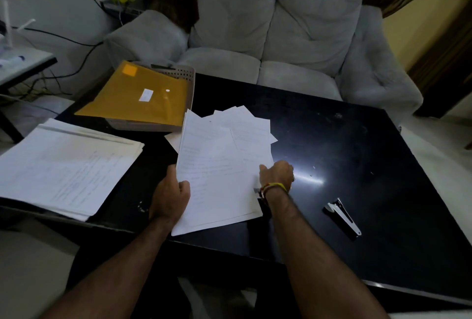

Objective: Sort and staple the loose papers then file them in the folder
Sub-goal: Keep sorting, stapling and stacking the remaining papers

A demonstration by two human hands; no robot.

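Observation:
A loose pile of white papers (217,165) lies fanned out in the middle of the black table (357,155). My left hand (172,192) grips the left edge of the top sheets, thumb over the paper. My right hand (277,174) grips the pile's right edge with curled fingers. A second, neater stack of papers (66,168) lies at the table's left. The yellow folder (138,94) rests on a beige tray (184,76) at the back left. A black and silver stapler (342,216) lies on the table to the right of my right arm.
A grey sofa (281,33) stands behind the table. A small side table (23,63) with cables around it is at the far left. The table's near edge runs just under my forearms.

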